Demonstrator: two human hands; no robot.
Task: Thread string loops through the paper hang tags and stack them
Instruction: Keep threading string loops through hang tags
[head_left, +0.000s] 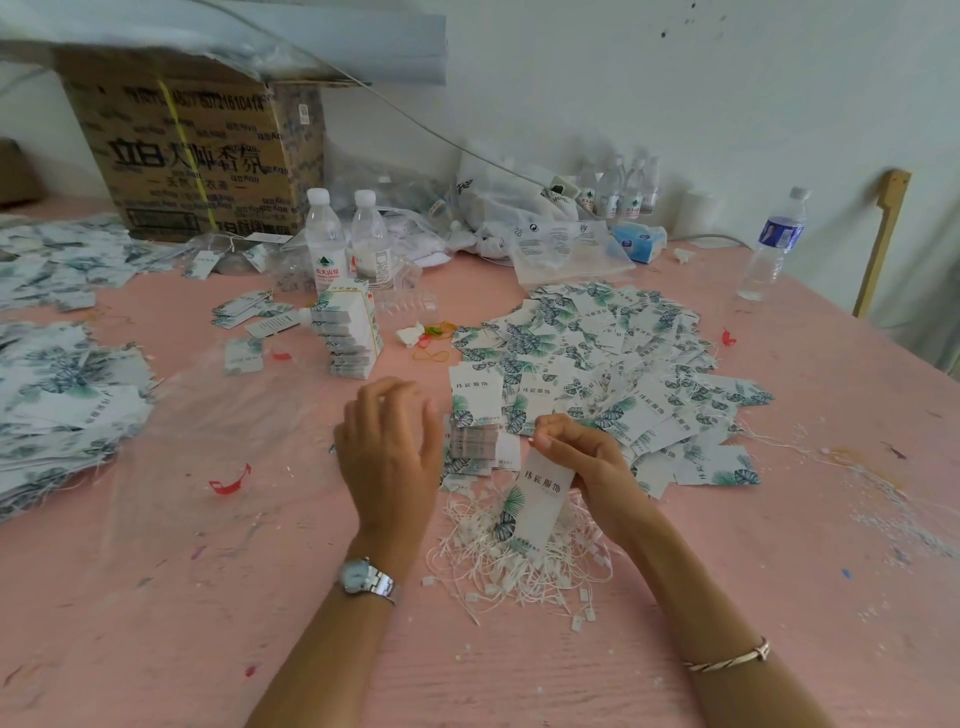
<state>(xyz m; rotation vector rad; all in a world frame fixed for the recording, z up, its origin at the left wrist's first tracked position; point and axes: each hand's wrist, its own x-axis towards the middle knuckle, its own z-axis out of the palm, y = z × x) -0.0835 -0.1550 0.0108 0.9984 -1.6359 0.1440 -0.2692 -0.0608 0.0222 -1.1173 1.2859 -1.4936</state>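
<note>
Mid-threading: right hand (582, 457) pinches tag (540, 499) top; left hand (389, 441) blurred, grip unclear. Next, probably: feed one of the strings (498, 577) beneath through.

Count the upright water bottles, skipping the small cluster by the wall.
3: two white-capped bottles side by side before the cardboard box, one blue-labelled bottle far right. Others may be hidden.

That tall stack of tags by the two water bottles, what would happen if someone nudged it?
The tall stack is narrow for its height and leans a little, so a sideways nudge would probably tip it. It looks built of separate bundles, which might slide apart rather than move as one.
</note>
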